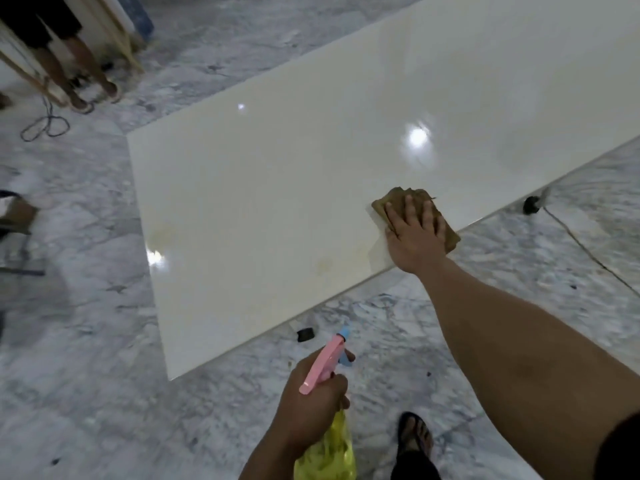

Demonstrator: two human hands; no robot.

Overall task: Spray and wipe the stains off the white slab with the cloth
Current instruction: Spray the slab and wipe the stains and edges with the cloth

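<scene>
Brown cloth mostly hidden beneath right hand.

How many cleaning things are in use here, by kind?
Cloth, brown, under the right hand: 1
Spray bottle, pink head, yellow body, in the left hand: 1
Slab, white: 1
Total: 3
</scene>
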